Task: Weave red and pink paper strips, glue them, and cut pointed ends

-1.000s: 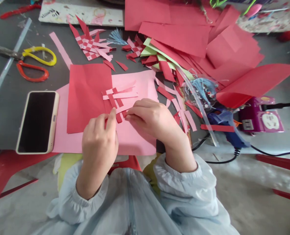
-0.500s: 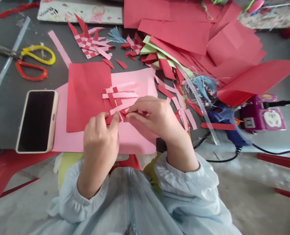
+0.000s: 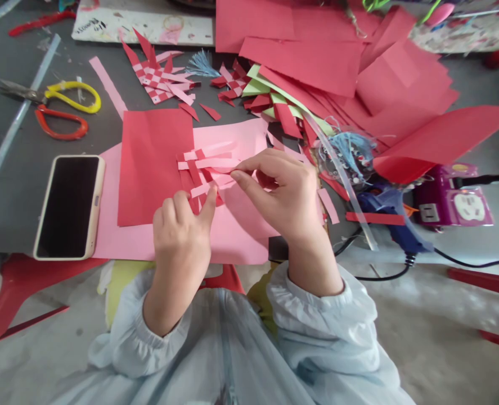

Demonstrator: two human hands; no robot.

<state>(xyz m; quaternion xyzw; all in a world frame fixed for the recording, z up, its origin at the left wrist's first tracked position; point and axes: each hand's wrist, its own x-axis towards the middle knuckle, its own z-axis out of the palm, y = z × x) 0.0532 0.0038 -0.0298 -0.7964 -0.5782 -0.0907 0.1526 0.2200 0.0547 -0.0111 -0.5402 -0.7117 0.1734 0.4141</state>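
Note:
Pink and red paper strips [image 3: 207,163] cross over and under each other on a pink sheet [image 3: 236,242]. My right hand [image 3: 281,191] pinches the right end of a pink strip between thumb and forefinger. From the near side, my left hand [image 3: 184,236] presses its thumb and fingers onto the lower part of the woven strips; its fingertips are partly hidden. A red paper sheet [image 3: 148,169] lies to the left, its right edge next to the weave.
Scissors [image 3: 42,101] and a phone [image 3: 70,208] lie at left. Finished-looking woven pieces [image 3: 160,79] sit behind. Red paper sheets [image 3: 304,62] pile up at back right. A blue glue gun [image 3: 395,211] and a purple power socket [image 3: 452,197] stand at right.
My right hand has moved up and right from the lower strips to a pink strip's end. My left hand has shifted slightly right, its thumb now on a pink strip.

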